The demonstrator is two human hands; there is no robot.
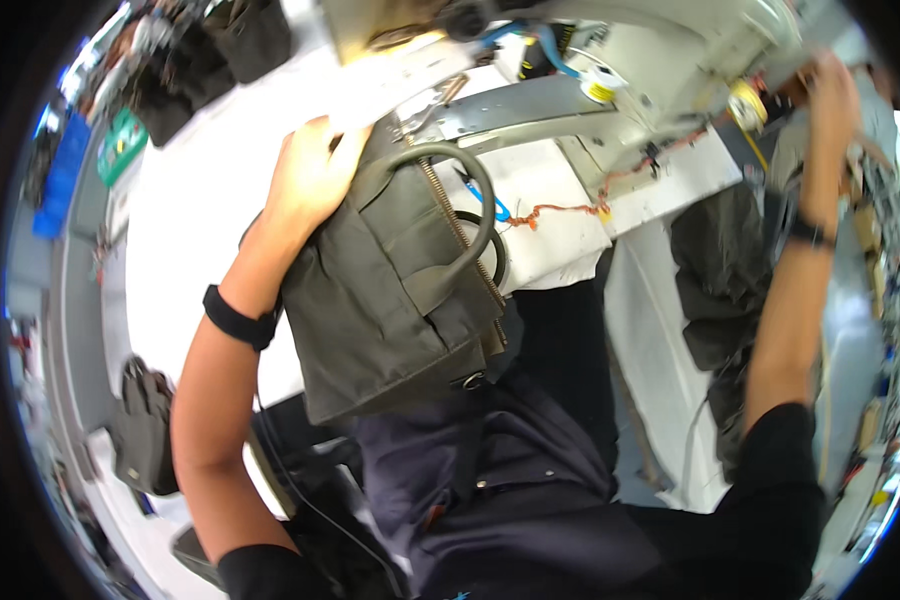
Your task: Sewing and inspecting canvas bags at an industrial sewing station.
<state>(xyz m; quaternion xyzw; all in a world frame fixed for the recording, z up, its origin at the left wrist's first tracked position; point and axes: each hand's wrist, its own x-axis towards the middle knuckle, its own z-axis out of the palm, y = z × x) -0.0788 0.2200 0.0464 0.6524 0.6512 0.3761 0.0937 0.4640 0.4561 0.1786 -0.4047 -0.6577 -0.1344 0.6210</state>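
Head view. The left hand (310, 175) lies flat with fingers spread on the upper corner of an olive-green bag (390, 290), pressing it down rather than gripping it. The bag rests partly on the white worktop (200, 200) and partly over the person's lap, at about 10 o'clock from the picture centre. A curved handle (475, 190) and a brass zip (460, 235) run along the bag's right side. A black wristband (235, 318) sits on the left forearm.

The right hand (832, 85) is raised at 2 o'clock, at the far end of a white sewing machine (670, 60). Blur hides its fingers, so it cannot be told whether it is open or closed. A black watch (808, 233) sits on that wrist.

Blue-handled snips (490, 200) lie on the worktop just beside the bag handle. Orange thread (570, 210) trails at 1 o'clock. A yellow spool (598, 90) sits on the machine. A second dark bag (145, 425) lies at 8 o'clock.
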